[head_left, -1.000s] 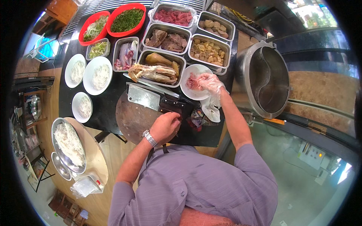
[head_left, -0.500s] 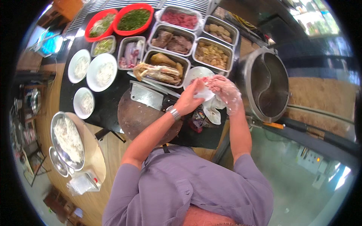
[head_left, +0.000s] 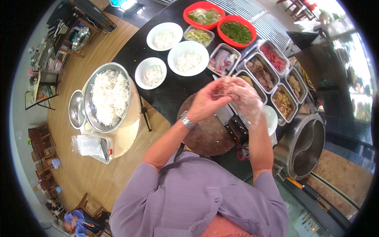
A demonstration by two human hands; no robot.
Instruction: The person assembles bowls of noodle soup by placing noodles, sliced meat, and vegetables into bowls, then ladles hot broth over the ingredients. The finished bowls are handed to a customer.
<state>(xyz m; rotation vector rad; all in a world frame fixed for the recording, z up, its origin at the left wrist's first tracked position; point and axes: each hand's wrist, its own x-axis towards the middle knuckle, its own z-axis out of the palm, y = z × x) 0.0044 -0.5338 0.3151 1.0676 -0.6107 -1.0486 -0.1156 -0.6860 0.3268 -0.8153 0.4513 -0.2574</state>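
Observation:
My right hand [head_left: 248, 103], in a clear plastic glove, is closed round a clump of pinkish meat [head_left: 229, 89]. Bare, with a metal watch on its wrist, my left hand [head_left: 208, 99] meets it there, fingers and thumb closed at the clump's near side. Both hands are over the far edge of a round wooden chopping board [head_left: 203, 138]. A cleaver [head_left: 225, 115] lies on the board, its blade partly hidden under my hands. Beside my right forearm a white bowl [head_left: 271, 119] is partly covered. White noodles fill three white bowls, the largest bowl [head_left: 171, 60] nearest my hands.
Metal trays of meat, including a tray of red meat [head_left: 273, 57], line the table's far right. Beyond stand red basins with chopped greens [head_left: 236, 32]. A divided pot [head_left: 308, 148] is at right. At left, a steel basin [head_left: 87, 112] holds noodles. A person [head_left: 79, 224] sits lower left.
My view has turned toward the left, so the table appears shifted right. Both hands have moved with the meat from above the white bowl to above the chopping board.

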